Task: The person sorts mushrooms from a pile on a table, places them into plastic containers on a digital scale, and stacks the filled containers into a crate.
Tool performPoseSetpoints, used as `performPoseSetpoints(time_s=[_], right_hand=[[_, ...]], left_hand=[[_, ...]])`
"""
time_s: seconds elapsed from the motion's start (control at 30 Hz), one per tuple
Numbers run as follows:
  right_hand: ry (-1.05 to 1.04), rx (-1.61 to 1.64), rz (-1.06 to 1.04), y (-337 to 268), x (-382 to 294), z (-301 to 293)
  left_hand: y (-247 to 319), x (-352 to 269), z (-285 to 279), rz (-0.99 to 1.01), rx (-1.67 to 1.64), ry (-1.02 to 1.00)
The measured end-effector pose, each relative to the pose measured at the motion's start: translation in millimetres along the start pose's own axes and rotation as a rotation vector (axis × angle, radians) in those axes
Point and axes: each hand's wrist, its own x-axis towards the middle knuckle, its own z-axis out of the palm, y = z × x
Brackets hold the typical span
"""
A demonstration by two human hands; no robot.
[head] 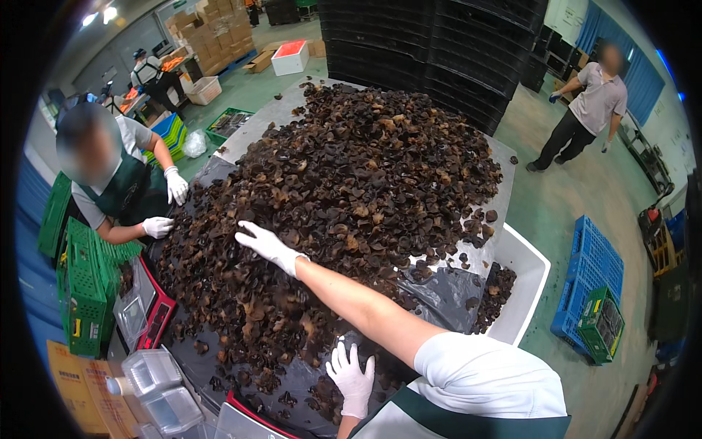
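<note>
A large heap of dark brown wood ear mushrooms [351,181] covers a metal table [507,164] partly lined with black plastic film [444,291]. My right hand [269,249], in a white glove, reaches left across the heap, its fingers apart and touching the mushrooms; no held piece shows. Close to the near edge, my left hand [351,378], also in a white glove, is spread, with nothing visibly held, beside loose mushrooms. Left of it, a red scale [255,417] is partly cut off by the picture's lower edge. Clear plastic containers [162,389] lie further left.
A co-worker's gloved hands [167,206] are at the heap's left edge, near another red scale [156,315] and green crates [85,291]. A white foam box [526,285] adjoins the right side. Black stacked trays [428,49] stand behind; another person [587,110] is on the right.
</note>
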Motion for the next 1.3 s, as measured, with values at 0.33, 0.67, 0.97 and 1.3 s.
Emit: performPoseSetpoints(time_s=[0.33,0.67,0.97,1.3], right_hand=[[-0.211,-0.266,-0.209,-9,-25,80],[0.542,-0.428,-0.381,-86,-68,-166],[0.778,-0.796,-0.102,31,-82,-240],[0.503,-0.763,-0.358,-135,-68,-205]], left_hand=[[-4,-2,2,0.015,0.038,-0.030],[2,0,-5,-0.018,0.000,-0.041],[3,2,-15,-0.024,-0.018,-0.080],[2,-2,-5,0.006,-0.061,-0.019]])
